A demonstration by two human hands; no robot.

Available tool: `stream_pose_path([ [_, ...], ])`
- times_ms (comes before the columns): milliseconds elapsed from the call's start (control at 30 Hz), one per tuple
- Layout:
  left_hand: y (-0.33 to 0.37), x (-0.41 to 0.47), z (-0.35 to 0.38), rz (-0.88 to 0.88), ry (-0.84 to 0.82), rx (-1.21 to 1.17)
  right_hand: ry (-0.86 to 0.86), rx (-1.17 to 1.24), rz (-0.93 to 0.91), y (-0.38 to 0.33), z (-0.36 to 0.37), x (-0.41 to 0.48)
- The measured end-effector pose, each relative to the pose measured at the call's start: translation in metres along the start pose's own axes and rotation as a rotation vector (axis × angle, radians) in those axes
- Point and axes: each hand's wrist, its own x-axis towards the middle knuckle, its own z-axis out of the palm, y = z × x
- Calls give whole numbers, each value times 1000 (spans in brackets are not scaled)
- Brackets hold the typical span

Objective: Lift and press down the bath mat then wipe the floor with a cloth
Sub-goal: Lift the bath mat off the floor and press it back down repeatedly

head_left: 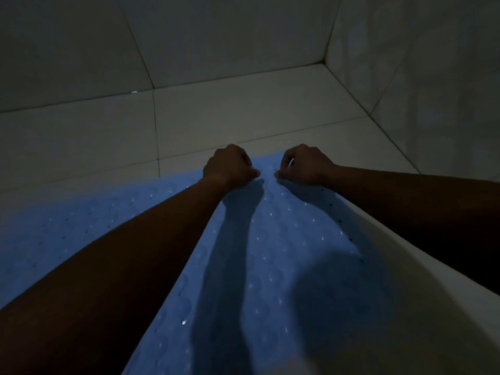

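A light blue bath mat (284,239) with small holes lies spread over the pale tiled floor (243,117) and fills the lower middle of the view. My left hand (230,166) grips the mat's far edge with curled fingers, thumb on top. My right hand (304,165) grips the same edge just to the right, a small gap between the two hands. Both forearms stretch out over the mat and cast dark shadows on it. No cloth is in view.
Tiled walls (216,36) rise close behind the mat's far edge and meet at a corner (324,60) at the upper right. A white curved rim (405,280) runs along the mat's right side. The light is dim.
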Motion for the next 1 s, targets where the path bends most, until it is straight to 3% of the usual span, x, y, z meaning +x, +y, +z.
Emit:
stream_pose_path([
  [200,-12,61,24,-216,-25,-44,-54,10,266,4,4,66],
  [367,-10,76,22,-286,-56,-28,-328,171,451,-1,-11,88],
  [467,-8,78,23,-291,-44,-29,-397,179,489,-4,-12,95],
  [600,-11,72,26,-288,-49,-54,-404,228,473,-7,-12,94],
  [767,-11,53,25,-183,-112,-40,-71,117,286,5,3,69],
  [867,-7,43,24,-117,-159,-12,-110,60,136,9,1,48],
  [1000,-5,48,24,-163,-158,54,-166,136,147,6,-9,39],
])
